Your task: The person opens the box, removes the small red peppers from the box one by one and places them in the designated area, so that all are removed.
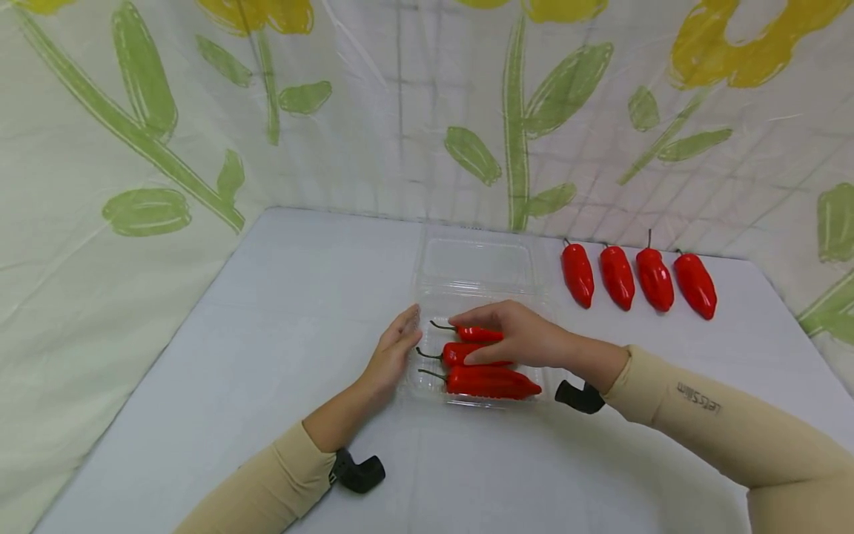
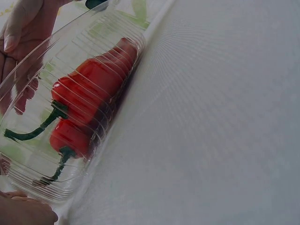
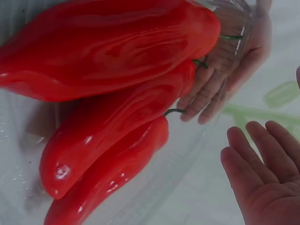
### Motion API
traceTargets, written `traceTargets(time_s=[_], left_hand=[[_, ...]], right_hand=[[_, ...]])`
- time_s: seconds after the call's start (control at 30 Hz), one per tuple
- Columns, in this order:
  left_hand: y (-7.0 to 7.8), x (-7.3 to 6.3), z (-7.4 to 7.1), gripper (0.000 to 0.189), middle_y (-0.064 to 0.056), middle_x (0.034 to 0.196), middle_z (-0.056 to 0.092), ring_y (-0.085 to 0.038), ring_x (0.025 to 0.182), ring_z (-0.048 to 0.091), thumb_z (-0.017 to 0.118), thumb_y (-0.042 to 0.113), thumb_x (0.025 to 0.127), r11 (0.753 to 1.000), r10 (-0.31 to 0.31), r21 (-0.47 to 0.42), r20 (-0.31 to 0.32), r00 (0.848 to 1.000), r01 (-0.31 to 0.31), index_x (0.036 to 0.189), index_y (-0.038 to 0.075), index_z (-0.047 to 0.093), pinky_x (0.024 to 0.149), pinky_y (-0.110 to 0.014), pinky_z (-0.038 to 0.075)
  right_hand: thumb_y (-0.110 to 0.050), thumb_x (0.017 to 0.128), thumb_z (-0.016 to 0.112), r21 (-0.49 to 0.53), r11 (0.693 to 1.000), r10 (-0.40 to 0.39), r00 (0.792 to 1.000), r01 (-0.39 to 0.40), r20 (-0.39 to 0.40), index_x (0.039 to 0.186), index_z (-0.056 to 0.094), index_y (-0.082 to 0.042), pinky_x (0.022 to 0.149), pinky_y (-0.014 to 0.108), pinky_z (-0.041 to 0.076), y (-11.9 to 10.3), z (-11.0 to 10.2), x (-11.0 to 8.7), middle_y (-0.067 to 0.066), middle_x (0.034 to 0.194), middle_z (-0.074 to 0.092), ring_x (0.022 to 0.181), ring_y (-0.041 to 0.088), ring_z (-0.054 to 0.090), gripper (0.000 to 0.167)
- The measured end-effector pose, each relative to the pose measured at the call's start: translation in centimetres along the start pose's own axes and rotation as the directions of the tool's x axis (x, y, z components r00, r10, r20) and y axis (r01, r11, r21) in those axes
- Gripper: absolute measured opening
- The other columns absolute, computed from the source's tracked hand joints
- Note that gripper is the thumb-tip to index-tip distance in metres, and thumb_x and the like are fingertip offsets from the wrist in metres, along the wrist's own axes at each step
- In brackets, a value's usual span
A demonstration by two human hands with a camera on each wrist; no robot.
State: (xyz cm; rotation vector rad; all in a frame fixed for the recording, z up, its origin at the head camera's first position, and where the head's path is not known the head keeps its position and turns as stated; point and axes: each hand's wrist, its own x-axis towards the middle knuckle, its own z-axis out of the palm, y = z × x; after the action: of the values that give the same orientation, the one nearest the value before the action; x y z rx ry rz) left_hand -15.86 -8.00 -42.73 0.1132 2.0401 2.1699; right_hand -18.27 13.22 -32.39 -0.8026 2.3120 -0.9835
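While three peppers (image 1: 485,365) (red) lie boxed (image 1: 467,285) — left hand (image 1: 394,354), right hand (image 1: 517,335), grips loose, flat.

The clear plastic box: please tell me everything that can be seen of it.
The box is a clear, thin plastic clamshell with ribbed walls. Its hinged lid lies open behind it. It sits flat on the white table and holds three red peppers, stems pointing left. The left hand rests flat against its left wall; the right hand reaches in over the peppers.
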Motion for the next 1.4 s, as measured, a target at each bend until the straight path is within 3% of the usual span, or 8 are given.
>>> traceTargets(time_s=[0.23,0.43,0.67,0.8,0.93,1.13,1.4], left_hand=[[0.1,0.0,0.2,0.051,-0.015,0.154,0.021,-0.031,0.144,0.016,0.036,0.012,0.097,1.000,-0.011,0.013,-0.009,1.000,0.011,0.146,0.002,0.024,0.117,-0.047,0.013],[0.1,0.0,0.3,0.051,-0.016,0.154,0.022,-0.031,0.144,0.017,0.036,0.011,0.097,1.000,-0.008,0.014,-0.011,1.000,0.008,0.146,0.001,0.024,0.118,-0.046,0.013],[0.0,0.2,0.3,0.051,-0.019,0.153,0.023,-0.033,0.143,0.018,0.037,0.008,0.096,0.999,0.028,0.026,-0.012,1.000,-0.027,0.144,-0.003,0.025,0.118,-0.047,0.013],[0.0,0.2,0.2,0.051,-0.021,0.152,0.023,-0.033,0.143,0.017,0.037,0.005,0.095,0.998,0.049,0.026,-0.006,0.999,-0.049,0.143,-0.005,0.025,0.118,-0.046,0.013],[0.0,0.3,0.1,0.051,-0.021,0.153,0.023,-0.033,0.143,0.016,0.037,0.005,0.095,0.998,0.050,0.028,-0.004,0.999,-0.050,0.143,-0.005,0.025,0.118,-0.046,0.013],[-0.1,0.3,0.0,0.052,-0.019,0.153,0.021,-0.031,0.144,0.014,0.037,0.006,0.095,0.998,0.049,0.035,0.001,0.999,-0.049,0.144,-0.005,0.024,0.118,-0.045,0.011],[0.0,0.1,0.0,0.051,-0.019,0.153,0.023,-0.032,0.144,0.016,0.038,0.006,0.095,0.998,0.044,0.039,-0.009,0.999,-0.044,0.144,-0.004,0.025,0.118,-0.046,0.012]], right_hand=[[-0.018,0.080,0.072,-0.041,0.999,-0.006,0.999,0.008,0.048,0.131,0.055,-0.011,0.084,0.031,0.056,0.1,0.5,0.6,0.012,0.129,0.059,0.120,0.031,0.052,0.054],[-0.019,0.077,0.075,-0.115,0.993,0.033,0.994,-0.021,0.104,0.128,0.058,-0.012,0.080,0.030,0.056,0.4,0.8,0.8,0.005,0.121,0.063,0.115,0.025,0.055,0.055],[-0.016,0.077,0.075,-0.151,0.988,0.015,0.987,0.010,0.162,0.125,0.060,-0.008,0.082,0.029,0.056,0.7,0.9,1.2,0.005,0.115,0.067,0.109,0.021,0.061,0.051],[-0.016,0.074,0.077,-0.186,0.982,0.047,0.985,-0.016,0.166,0.118,0.064,-0.009,0.081,0.028,0.056,0.7,1.0,1.3,0.001,0.108,0.069,0.102,0.017,0.062,0.046],[-0.016,0.072,0.079,-0.264,0.964,0.081,0.981,-0.031,0.178,0.113,0.067,-0.011,0.078,0.028,0.057,0.5,1.2,1.2,-0.001,0.103,0.069,0.099,0.015,0.061,0.043],[-0.014,0.067,0.082,-0.385,0.920,0.165,0.964,-0.075,0.206,0.116,0.065,-0.018,0.078,0.033,0.057,0.3,1.5,1.2,-0.005,0.107,0.065,0.108,0.016,0.053,0.051],[-0.014,0.067,0.082,-0.432,0.899,0.192,0.951,-0.071,0.244,0.119,0.062,-0.017,0.078,0.035,0.057,0.5,1.7,1.3,-0.005,0.109,0.063,0.109,0.016,0.051,0.056]])
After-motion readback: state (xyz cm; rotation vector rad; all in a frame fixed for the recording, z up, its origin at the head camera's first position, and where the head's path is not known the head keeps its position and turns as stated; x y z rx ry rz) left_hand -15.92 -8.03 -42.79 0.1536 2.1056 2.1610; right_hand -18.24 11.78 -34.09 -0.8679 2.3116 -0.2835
